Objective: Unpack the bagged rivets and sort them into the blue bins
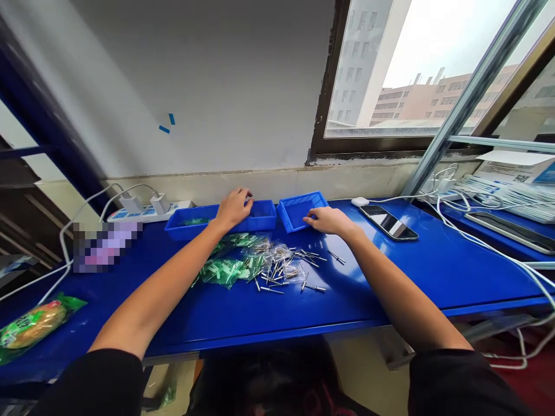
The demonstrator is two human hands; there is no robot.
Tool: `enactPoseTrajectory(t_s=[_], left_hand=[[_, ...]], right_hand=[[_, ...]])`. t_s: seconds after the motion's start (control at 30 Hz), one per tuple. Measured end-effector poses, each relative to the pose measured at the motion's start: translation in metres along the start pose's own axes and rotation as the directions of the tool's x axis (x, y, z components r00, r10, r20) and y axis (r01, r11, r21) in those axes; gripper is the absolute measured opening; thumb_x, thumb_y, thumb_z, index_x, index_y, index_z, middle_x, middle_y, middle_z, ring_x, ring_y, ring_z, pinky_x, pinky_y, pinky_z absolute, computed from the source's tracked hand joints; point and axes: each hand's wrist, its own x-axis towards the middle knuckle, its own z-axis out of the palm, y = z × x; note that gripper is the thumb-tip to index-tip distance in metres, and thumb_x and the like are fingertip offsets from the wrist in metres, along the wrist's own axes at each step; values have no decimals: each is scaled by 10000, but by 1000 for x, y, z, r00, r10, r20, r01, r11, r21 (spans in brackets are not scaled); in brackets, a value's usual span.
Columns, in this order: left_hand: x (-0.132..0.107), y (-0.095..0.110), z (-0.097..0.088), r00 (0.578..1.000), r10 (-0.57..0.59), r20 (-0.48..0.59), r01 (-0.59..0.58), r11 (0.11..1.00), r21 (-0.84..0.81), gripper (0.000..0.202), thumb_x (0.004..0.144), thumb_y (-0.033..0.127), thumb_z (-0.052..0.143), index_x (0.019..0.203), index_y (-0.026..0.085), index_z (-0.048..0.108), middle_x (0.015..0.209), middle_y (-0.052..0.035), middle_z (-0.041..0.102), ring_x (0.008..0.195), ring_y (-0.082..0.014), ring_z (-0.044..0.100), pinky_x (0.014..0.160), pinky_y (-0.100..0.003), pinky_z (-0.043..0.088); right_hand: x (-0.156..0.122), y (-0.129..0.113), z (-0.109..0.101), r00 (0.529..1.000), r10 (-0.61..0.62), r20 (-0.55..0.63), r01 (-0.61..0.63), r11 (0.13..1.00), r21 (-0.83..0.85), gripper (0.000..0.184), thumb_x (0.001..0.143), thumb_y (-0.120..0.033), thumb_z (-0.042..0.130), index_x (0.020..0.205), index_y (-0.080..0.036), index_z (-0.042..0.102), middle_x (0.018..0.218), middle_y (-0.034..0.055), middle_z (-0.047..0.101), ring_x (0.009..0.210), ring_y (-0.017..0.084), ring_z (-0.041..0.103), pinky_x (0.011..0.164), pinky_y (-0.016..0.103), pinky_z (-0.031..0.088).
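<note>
My left hand [234,208] reaches forward over a long blue tray [264,216] at the back of the blue table [433,266], its fingers curled at the tray's rim. My right hand [329,221] rests at the front edge of a smaller blue tray [301,205], with bent fingers touching its rim. Between my arms lies a heap of small clear bags with green parts [229,268]. Beside them, loose metal pins [295,271] are scattered on the table.
A phone [389,222] lies right of the small tray, with a white cable. A power strip [147,212] with chargers sits at the back left. A packaged snack [32,325] lies at the near left. More phones and cables are at the far right.
</note>
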Motion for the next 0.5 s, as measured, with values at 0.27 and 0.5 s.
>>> enactPoseTrajectory(t_s=[0.27,0.5], left_hand=[[-74,9,-35,964,263,22,-260,961,-96,166,873,275,438,891,178,571,884,-50,596,856,-192,519,785,-320,413],[-85,-2,-35,971,183,151,-172,982,-83,205,873,272,429,990,181,570,1039,-66,577,977,-209,506,863,-343,406]], right_hand=[[-9,9,-3,1000,-12,-25,12,1000,2,341,870,-403,397,1004,-204,640,947,86,687,850,230,626,708,318,425],[-21,-9,1,982,-183,-41,185,981,55,331,888,-385,390,1022,-203,632,984,70,679,908,215,606,761,304,417]])
